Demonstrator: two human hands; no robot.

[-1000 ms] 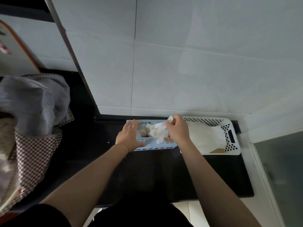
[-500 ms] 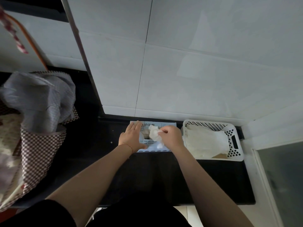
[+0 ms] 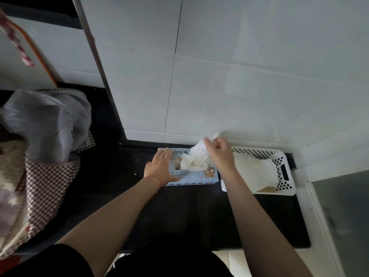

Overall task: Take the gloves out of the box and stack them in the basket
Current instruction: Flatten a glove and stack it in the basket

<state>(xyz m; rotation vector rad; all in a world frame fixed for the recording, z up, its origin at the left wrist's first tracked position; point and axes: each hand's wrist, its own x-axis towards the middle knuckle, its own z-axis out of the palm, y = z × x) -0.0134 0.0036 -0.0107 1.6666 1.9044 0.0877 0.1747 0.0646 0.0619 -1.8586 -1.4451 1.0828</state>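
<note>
A light blue glove box (image 3: 199, 176) lies on the black counter against the wall. My left hand (image 3: 160, 168) rests flat on the box's left end, fingers straight. My right hand (image 3: 219, 151) pinches a thin white glove (image 3: 196, 156) and holds it lifted above the box's opening; the glove's lower end still trails into the box. To the right of the box stands a white perforated basket (image 3: 284, 173) with a flat pile of white gloves (image 3: 253, 172) inside it.
White tiled wall rises straight behind the box and basket. A checked fabric bag (image 3: 42, 176) stuffed with grey plastic stands at the left. The black counter (image 3: 189, 212) stretches toward me. A frosted glass panel (image 3: 343, 216) is at the right.
My right hand has risen up and to the right, drawing the white glove out of the box. The left hand stays pressed on the box.
</note>
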